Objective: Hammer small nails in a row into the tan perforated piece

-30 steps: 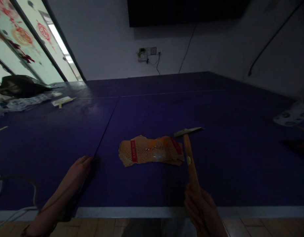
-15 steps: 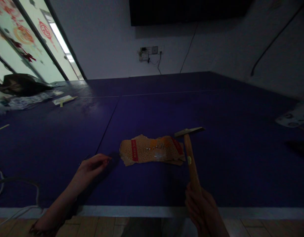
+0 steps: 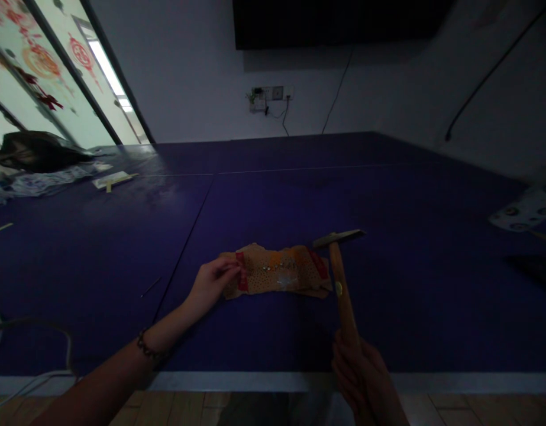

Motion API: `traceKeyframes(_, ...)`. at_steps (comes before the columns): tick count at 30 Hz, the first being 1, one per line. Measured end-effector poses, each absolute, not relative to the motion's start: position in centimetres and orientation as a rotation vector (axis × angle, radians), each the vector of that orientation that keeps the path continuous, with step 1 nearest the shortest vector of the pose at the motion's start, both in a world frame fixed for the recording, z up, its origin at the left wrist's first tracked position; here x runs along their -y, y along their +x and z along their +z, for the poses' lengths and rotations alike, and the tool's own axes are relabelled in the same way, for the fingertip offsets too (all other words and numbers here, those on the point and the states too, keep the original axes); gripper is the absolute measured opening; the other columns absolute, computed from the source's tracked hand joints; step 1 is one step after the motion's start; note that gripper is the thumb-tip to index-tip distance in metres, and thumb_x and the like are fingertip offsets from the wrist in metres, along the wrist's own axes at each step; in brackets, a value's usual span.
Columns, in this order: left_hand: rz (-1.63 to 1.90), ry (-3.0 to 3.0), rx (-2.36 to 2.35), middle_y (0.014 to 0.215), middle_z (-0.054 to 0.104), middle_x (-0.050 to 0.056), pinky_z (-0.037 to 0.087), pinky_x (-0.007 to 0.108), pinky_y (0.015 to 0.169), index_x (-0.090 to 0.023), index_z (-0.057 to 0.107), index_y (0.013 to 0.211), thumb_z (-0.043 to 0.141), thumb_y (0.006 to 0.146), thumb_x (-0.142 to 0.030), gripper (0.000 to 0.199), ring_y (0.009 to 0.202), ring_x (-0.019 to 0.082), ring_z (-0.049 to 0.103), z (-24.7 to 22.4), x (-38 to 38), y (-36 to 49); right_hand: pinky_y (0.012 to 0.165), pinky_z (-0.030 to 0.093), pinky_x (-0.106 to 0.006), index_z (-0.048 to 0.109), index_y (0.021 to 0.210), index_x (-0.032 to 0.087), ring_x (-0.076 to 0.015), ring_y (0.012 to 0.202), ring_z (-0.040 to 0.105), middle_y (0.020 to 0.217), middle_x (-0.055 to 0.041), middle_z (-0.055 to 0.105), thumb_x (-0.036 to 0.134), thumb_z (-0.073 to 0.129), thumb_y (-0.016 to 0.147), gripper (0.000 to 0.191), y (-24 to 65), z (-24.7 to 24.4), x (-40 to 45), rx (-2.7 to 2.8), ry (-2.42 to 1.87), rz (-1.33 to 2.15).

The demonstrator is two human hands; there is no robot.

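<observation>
A flattened piece of brown cardboard [image 3: 259,283], full of small holes and crossed by red tape strips, lies on the dark blue-purple table. Several small shiny bits [image 3: 277,266] are scattered on its middle. My left hand [image 3: 215,281] is over the cardboard's left end, fingertips pinched together near the red strip; what they hold, if anything, is too small to name. My right hand [image 3: 361,370] is wrapped round the wooden handle of a hammer [image 3: 341,278]. The hammer's narrow metal head is beside the cardboard's upper right corner.
A thin dark rod [image 3: 151,287] lies left of my left hand. White cables [image 3: 68,349] hang over the table's [image 3: 410,201] front left edge. Farther back left are a dark bag [image 3: 37,151] and papers; a patterned cloth [image 3: 525,210] lies at the right.
My left hand has moved right, from beside the cardboard onto its left end, uncovering the thin rod. My right hand and the hammer have stayed almost in place.
</observation>
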State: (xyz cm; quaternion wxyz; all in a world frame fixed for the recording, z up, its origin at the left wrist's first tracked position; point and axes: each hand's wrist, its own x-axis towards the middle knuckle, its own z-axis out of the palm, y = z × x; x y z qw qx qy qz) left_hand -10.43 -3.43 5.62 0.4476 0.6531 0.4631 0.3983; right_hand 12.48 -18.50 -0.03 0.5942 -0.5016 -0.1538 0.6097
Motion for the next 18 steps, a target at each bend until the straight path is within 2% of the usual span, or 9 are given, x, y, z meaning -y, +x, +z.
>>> traceKeyframes(6, 1.041, 1.65, -1.119, 0.068, 0.066, 0.003, 0.048, 0.025, 0.064, -0.015, 0.055, 0.074, 0.051, 0.075, -0.027, 0.012, 0.066, 0.015, 0.063, 3.3, 2.0, -7.1, 0.023, 0.022, -0.009, 0.046, 0.071, 0.019, -0.0004, 0.024, 0.026, 0.036, 0.0126, 0.037, 0.042, 0.07, 0.062, 0.035, 12.3, 0.1, 18.6, 0.363, -1.18, 1.41)
traceKeyframes(18, 1.074, 1.862, -1.181, 0.069, 0.066, 0.002, 0.047, 0.024, 0.064, -0.016, 0.056, 0.074, 0.053, 0.077, -0.026, 0.011, 0.065, 0.015, 0.063, 1.6, 1.9, -6.4, 0.024, 0.023, -0.011, 0.05, 0.069, 0.019, -0.0012, 0.024, 0.026, 0.036, 0.0114, 0.036, 0.044, 0.07, 0.062, 0.033, 12.2, 0.3, 19.3, 0.391, -1.285, 1.352)
